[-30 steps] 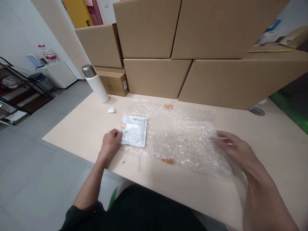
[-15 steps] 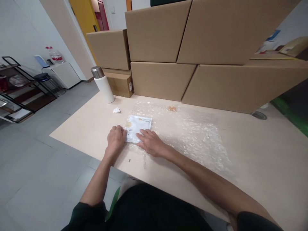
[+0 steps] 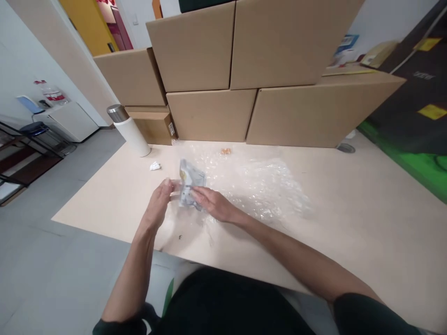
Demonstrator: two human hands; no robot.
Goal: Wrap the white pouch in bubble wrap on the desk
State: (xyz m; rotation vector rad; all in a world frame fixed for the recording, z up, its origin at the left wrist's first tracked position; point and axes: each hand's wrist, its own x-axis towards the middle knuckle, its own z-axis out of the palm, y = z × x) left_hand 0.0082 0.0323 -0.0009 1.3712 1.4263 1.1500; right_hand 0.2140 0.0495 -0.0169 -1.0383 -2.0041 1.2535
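Observation:
A flat white printed packet stands tilted on the wood-coloured table, its surface creased and shiny; clear film seems to lie over it. My right hand has its fingers stretched along the packet's near right part, and its thumb is hard to see. Close by the packet's left edge is my left hand, its fingertips smeared by motion, so I cannot tell whether they grip the packet or the film. A sheet of clear bubble wrap spreads from beneath the packet to the right.
A white flask with a steel cap stands at the back left, near a crumpled white scrap. An orange piece lies on the bubble wrap. Stacked cardboard boxes line the table's back. The front table edge is close to my body.
The packet lay flat before; now it is raised and tilted, showing narrower. My left hand has turned and its fingers have lifted from the table. The view has swung to the right.

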